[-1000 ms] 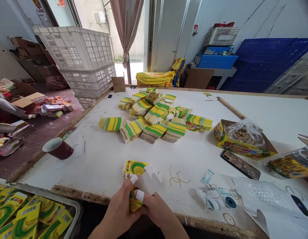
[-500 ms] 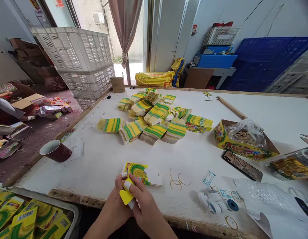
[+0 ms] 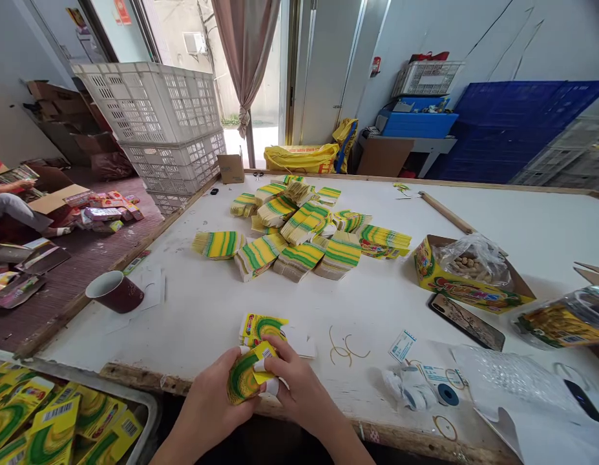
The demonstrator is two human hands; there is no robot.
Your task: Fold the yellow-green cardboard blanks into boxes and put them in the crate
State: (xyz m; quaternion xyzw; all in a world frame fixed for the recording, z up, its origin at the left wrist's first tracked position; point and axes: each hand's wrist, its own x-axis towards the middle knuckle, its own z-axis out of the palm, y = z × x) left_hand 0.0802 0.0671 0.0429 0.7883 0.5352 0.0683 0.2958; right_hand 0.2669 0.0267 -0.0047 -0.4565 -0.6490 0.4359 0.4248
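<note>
Both hands grip one small yellow-and-green carton [image 3: 245, 378] just above the table's near edge. My left hand [image 3: 216, 400] wraps its left side. From the right, my right hand [image 3: 299, 387] pinches it with fingers that wear white tape on the tips. Just beyond the hands lies a short stack of flat yellow carton blanks [image 3: 261, 326] on the white table [image 3: 212, 310]. Several bundles of the same blanks are heaped in a pile [image 3: 304, 232] at mid-table.
A grey bin [image 3: 148, 403] with folded yellow cartons sits at lower left. A dark red cup [image 3: 115, 292] stands near the left edge. Rubber bands [image 3: 346, 347], a phone [image 3: 466, 321], a box with a bag [image 3: 466, 271], and plastic wrap lie to the right. White crates [image 3: 158, 123] stand behind. Another person's arm [image 3: 11, 208] shows at far left.
The carton in my hands has been turned and opened from a folded flap view into a fuller box shape showing its green swirl face. The hands stayed at the table's near edge.
</note>
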